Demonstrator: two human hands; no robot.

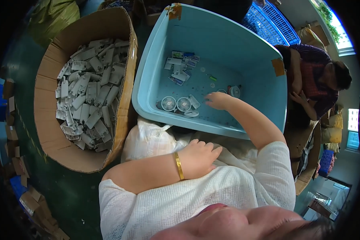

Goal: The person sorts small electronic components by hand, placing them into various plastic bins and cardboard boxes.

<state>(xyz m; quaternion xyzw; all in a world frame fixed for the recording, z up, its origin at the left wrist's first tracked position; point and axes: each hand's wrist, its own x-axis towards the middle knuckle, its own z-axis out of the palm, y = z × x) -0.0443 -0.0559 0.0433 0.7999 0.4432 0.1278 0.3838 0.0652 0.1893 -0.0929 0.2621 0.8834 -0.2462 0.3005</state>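
My right hand (218, 100) reaches over the near wall into a large light-blue plastic bin (212, 127), fingers apart, with nothing visible in them. On the bin's floor to its left lie two round white fan heads (176, 104) with grilles and a small white plastic piece (194, 101). Another small fan (235, 91) rests to its right, partly behind the forearm. My left hand (199, 159), below a gold bracelet (179, 166), lies loosely in front of my body beside a white plastic bag (148, 140). It is open, holding nothing I can see.
A cardboard box (48, 100) full of grey-white plastic housings (86, 92) stands left of the bin. Small coloured packets (180, 68) and a green piece (213, 78) lie inside the bin. Blue crates (270, 24) are behind it; another person (314, 78) sits at right.
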